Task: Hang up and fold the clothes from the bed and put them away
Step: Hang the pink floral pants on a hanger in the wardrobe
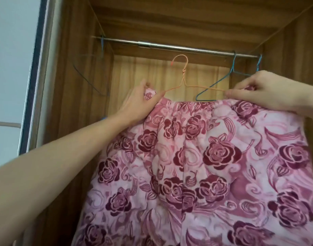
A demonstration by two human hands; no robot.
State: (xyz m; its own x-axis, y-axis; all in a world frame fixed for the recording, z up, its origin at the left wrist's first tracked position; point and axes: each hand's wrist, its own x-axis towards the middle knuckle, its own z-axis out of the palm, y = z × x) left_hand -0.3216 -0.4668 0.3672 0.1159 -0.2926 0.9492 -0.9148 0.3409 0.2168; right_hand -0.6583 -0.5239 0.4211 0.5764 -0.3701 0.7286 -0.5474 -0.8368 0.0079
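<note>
A pink garment with dark red roses (205, 166) hangs from an orange wire hanger (184, 75) that I hold up inside a wooden wardrobe. My left hand (141, 102) grips the garment's top left corner together with the hanger's left end. On the other side, my right hand (262, 91) pinches the top right corner and the hanger's right end. The orange hook sits just below the metal rail (170, 46), apart from it.
Blue wire hangers hang on the rail: one at the right (228, 75), another at the far right (258, 63), one at the far left (102, 43). Wooden wardrobe walls (72, 86) close in both sides. A window frame (33, 77) stands left.
</note>
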